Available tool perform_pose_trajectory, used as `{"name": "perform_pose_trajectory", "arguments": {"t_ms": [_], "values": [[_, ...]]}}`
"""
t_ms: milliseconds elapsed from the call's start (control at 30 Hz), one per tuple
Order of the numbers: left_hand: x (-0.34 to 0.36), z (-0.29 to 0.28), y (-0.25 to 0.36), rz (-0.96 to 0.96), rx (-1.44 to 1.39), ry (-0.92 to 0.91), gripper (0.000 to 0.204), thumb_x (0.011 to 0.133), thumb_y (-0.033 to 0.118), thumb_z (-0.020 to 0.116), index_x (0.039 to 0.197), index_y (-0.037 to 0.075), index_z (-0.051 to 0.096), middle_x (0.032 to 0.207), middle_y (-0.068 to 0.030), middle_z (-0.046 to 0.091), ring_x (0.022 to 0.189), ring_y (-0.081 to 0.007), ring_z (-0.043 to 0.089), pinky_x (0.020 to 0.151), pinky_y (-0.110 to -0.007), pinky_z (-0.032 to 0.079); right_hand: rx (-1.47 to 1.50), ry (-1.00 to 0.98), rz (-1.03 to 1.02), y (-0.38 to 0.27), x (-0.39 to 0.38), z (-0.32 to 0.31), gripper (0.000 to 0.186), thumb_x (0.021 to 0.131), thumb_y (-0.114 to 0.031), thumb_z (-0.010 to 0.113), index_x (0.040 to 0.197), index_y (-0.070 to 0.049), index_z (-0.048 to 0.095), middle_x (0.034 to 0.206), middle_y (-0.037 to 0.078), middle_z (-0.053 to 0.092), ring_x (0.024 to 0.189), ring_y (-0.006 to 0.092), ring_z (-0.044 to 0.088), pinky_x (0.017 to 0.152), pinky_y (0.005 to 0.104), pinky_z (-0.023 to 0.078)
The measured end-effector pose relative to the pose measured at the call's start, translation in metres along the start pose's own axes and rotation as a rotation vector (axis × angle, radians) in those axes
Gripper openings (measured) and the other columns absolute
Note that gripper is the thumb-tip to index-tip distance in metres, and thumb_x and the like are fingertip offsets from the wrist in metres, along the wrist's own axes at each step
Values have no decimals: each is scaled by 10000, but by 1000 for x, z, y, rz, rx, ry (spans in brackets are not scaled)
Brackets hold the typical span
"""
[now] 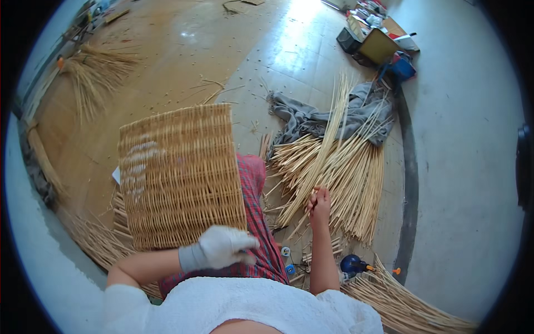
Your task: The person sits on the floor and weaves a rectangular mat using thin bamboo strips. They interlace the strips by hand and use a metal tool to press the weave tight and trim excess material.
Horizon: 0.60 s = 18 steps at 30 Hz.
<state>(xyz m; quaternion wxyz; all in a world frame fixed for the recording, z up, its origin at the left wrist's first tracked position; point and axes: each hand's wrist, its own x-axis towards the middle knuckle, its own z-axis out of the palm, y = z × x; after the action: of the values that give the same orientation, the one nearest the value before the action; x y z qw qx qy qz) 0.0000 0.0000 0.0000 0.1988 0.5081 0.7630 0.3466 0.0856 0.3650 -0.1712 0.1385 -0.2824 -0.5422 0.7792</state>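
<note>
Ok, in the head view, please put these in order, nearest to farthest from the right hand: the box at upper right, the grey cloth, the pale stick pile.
From the right hand:
1. Pale stick pile: directly ahead.
2. Grey cloth: beyond, at the pile's far end.
3. Box: farthest, toward upper right.

Ahead, you have a gap of floor [250,106] between the woven panel [181,178] and the grey cloth [300,114] (scraps [255,127] litter it). Fanned canes [356,178] obstruct your right hand [319,207] forward; a round dark-blue object [351,263] crowds your right forearm [324,259].
</note>
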Motion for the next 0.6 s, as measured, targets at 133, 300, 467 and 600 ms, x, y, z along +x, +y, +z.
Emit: {"name": "perform_pose_trajectory", "arguments": {"t_ms": [133, 300, 467, 600], "values": [[34, -89, -77, 74, 427, 643, 435, 898, 336, 792, 1247, 95, 695, 1168, -105, 741, 1108, -337, 694, 982, -453, 540, 110, -81, 43, 11, -59, 79, 219, 1121, -308, 559, 1192, -101, 560, 811, 2, 608, 694, 99, 621, 598, 230, 484], [58, -146, -189, -376, 833, 590, 715, 993, 677, 532, 1407, 100, 609, 1345, -180, 672, 1331, -346, 579, 1146, -492, 406, -308, -372, 32, -27, -85, 47, 141, 1087, -185, 612, 1189, -98, 568, 895, 34, 692, 769, 117, 691, 657, 252, 549], [61, -136, -165, -676, 624, 498, 761, 952, 749, 529, 1341, 103, 625, 1236, -168, 715, 1184, -334, 658, 1042, -470, 456, -118, -140, -118, -87, -44, 63, 180, 1079, -174, 624, 1235, -108, 563, 953, 46, 721, 902, 165, 742, 733, 304, 617], [48, -93, -133, -611, 713, 630, 646, 988, 690, 528, 1196, 94, 665, 1049, -143, 719, 1019, -337, 678, 926, -472, 473, -28, -176, -364, -106, 5, 114, 172, 1085, -220, 637, 1207, -114, 578, 951, 43, 712, 909, 159, 732, 775, 299, 617]]}}
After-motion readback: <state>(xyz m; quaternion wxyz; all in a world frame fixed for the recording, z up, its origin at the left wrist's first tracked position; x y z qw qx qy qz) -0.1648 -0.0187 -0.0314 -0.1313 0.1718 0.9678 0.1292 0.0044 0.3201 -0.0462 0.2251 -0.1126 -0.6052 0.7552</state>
